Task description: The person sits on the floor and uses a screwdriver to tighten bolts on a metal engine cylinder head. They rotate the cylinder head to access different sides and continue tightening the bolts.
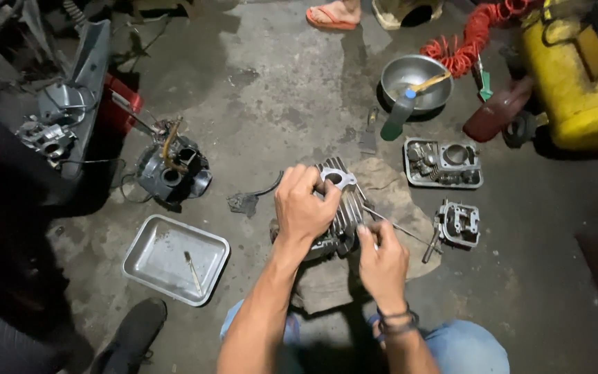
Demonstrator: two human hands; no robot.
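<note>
Two hands on one finned engine cylinder [340, 208], which sits on a dirty rag [396, 208] on the concrete floor [278, 90]. Everything else I'll place off that cylinder. Nearest the camera are the person's knees in blue jeans [465, 346], just below it. The right hand [382, 263] is at the cylinder's lower right edge, fingers curled closed around a thin metal tool [399, 227] that pokes out to the right. The left hand [304, 206] is clamped over the top left of the cylinder, fingers wrapped onto the fins.

Left and a bit below the cylinder there's a shallow steel tray [174, 257] with a small tool in it. Right of the cylinder sits a cylinder head [458, 223], and just beyond that a second tray [443, 163] packed with engine parts. Farther left is a dark engine casing [173, 172]. Past the cylinder, up top, a steel bowl [417, 82] with a brush, an orange coiled hose [468, 38], a yellow tank [576, 76], and somebody's sandalled foot [333, 14].
</note>
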